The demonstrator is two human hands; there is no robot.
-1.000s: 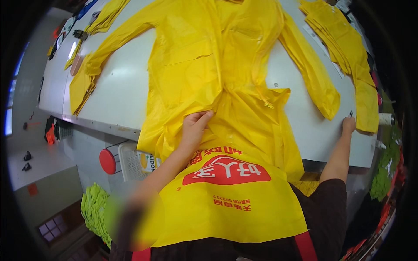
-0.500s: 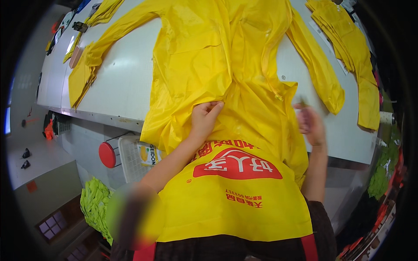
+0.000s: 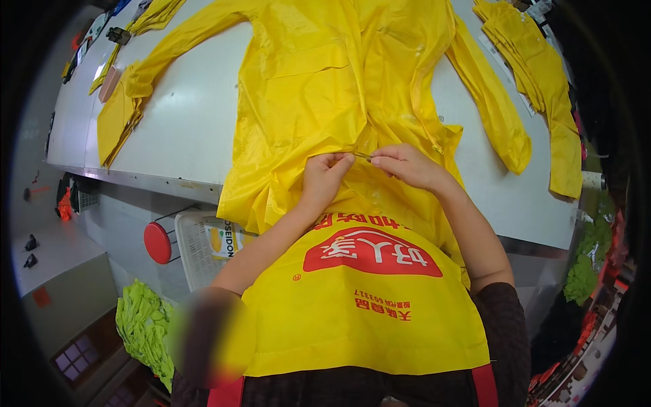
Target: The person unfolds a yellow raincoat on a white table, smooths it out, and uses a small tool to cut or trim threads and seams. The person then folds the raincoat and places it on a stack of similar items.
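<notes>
One yellow raincoat (image 3: 339, 88) lies spread open on the white bench (image 3: 190, 129), its long axis running from the near edge, where its hem hangs over toward the person, away to the far side, with one sleeve stretched out to each side. The left hand (image 3: 324, 178) and right hand (image 3: 405, 165) meet at the coat's centre seam just inside the near edge, fingertips pressed together, each pinching the yellow fabric, almost touching one another. Two stacks of yellow pieces lie apart, one (image 3: 536, 81) at the right edge, one (image 3: 115, 122) at the left, with bare bench between them and the coat.
</notes>
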